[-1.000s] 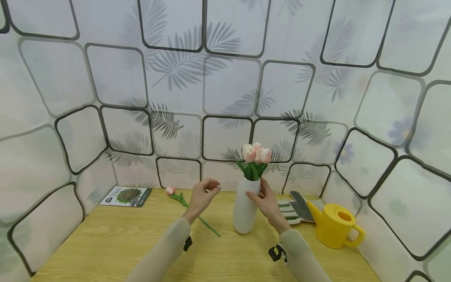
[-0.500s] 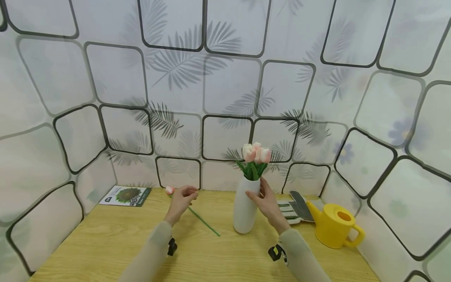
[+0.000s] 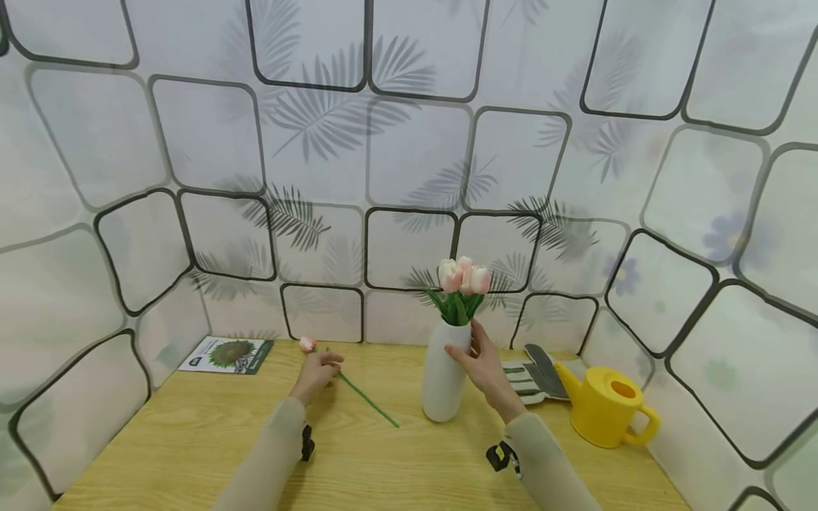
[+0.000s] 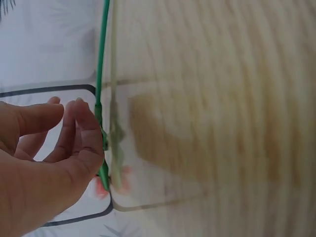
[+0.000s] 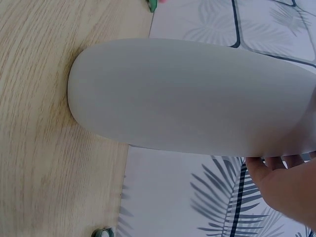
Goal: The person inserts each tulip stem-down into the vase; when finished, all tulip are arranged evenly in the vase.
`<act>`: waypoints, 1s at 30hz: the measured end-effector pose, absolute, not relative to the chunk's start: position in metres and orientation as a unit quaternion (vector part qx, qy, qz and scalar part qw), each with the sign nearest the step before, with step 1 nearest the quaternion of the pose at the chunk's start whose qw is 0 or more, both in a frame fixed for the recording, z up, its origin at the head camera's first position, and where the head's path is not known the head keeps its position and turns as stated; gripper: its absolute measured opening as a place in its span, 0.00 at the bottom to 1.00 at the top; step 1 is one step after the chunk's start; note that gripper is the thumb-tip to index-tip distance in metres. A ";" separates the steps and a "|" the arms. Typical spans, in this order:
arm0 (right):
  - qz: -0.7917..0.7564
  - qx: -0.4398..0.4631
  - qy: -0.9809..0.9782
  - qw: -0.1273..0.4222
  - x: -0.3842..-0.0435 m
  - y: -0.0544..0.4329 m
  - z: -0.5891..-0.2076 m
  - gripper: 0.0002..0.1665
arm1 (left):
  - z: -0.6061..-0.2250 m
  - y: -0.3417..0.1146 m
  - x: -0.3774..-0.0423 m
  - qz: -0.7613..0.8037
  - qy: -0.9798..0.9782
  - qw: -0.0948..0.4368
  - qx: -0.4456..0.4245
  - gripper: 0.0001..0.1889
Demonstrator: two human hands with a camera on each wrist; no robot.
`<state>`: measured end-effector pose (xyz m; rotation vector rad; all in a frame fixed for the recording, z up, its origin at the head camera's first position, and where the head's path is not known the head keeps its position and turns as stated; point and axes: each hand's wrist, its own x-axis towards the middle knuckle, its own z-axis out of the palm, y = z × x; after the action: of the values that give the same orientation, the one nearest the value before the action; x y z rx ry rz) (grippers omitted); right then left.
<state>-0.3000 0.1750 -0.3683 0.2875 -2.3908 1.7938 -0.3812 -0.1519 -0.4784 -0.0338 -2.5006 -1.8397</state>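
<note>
In the head view a single pink tulip point(image 3: 367, 399) lies on the wooden table, its blossom toward the back wall. My left hand point(image 3: 317, 375) is over its leafy upper part. The left wrist view shows that hand point(image 4: 64, 143) with bent fingers beside the green stem point(image 4: 100, 74), a gap between thumb and fingertips and nothing pinched. A tall white vase point(image 3: 443, 376) stands upright, holding several pale pink tulips point(image 3: 465, 277). My right hand point(image 3: 486, 369) grips the vase near its top, thumb in front and fingers behind.
At the right stands a yellow watering can point(image 3: 603, 408). A striped glove point(image 3: 520, 380) with a dark grey part lies behind it. A card with a sunflower picture point(image 3: 226, 355) lies at the back left. Patterned walls border the table.
My left hand has moved left and then down onto the upper part of the lying tulip. The right hand stays on the vase, which has not moved.
</note>
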 end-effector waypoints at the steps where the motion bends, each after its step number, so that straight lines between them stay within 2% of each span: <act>1: 0.595 0.095 -0.795 0.070 -0.300 0.175 -0.368 0.47 | -0.480 -0.152 -0.382 -0.589 -0.808 0.014 -0.005 0.16; 7: 0.598 0.094 -0.793 0.072 -0.314 0.179 -0.381 0.49 | -0.486 -0.152 -0.389 -0.588 -0.808 -0.027 0.023 0.20; 11: 0.594 0.095 -0.795 0.081 -0.325 0.182 -0.392 0.50 | -0.488 -0.152 -0.391 -0.572 -0.819 -0.037 0.033 0.22; 17: 0.596 0.100 -0.792 0.085 -0.328 0.182 -0.395 0.50 | -0.487 -0.156 -0.392 -0.518 -0.854 -0.049 -0.007 0.29; 22: 0.600 0.105 -0.788 0.089 -0.328 0.181 -0.396 0.50 | -0.486 -0.158 -0.393 -0.495 -0.866 -0.063 -0.023 0.30; 30: 0.597 0.107 -0.789 0.095 -0.328 0.184 -0.398 0.49 | -0.485 -0.154 -0.391 -0.473 -0.878 -0.058 -0.045 0.30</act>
<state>-0.3283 0.1837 -0.3982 0.3169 -2.3401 1.7718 -0.3909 -0.1542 -0.4850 -0.1455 -2.8661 -1.5434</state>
